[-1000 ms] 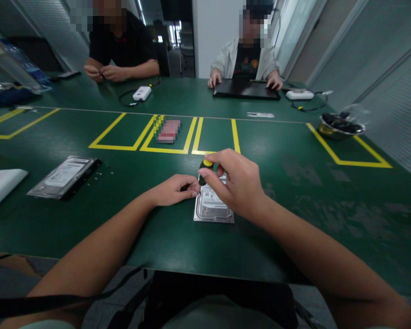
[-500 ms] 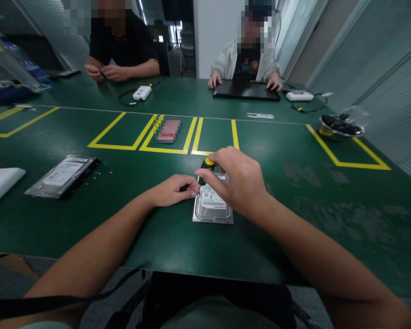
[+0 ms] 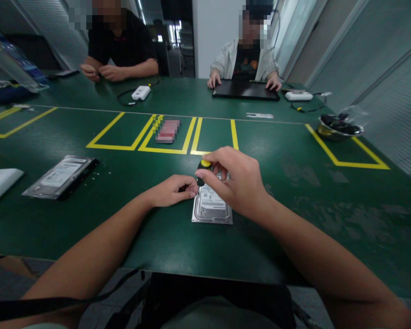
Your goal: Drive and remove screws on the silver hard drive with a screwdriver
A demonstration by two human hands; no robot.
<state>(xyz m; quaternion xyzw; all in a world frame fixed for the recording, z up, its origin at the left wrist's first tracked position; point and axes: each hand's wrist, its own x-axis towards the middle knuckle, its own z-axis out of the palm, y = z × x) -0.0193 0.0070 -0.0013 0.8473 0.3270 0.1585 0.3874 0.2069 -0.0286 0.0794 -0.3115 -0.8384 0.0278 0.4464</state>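
Just in from the near edge of the green surface [image 3: 140, 246], the hard drive [image 3: 210, 215] lies flat, label up and squared to your body, likely so both arms reach it comfortably. Your left hand [image 3: 174, 189] rests on the surface with fingers curled and tips gathered at the drive's left edge, seemingly to steady it or guide the tool; I cannot tell whether it grips anything. Your right hand [image 3: 239, 176] pinches the screwdriver [image 3: 205, 163] by its yellow-and-black handle, thumb against fingers, the handle roughly upright, probably so it can press straight down while turning; its tip is hidden. The drive thus sits just right of your left fingertips and partly beneath your right hand, which covers its far right portion. Well apart to the left lies a second drive [image 3: 60, 176]. Beyond run yellow tape outlines [image 3: 162, 151], with a metal bowl [image 3: 339, 133] at far right.
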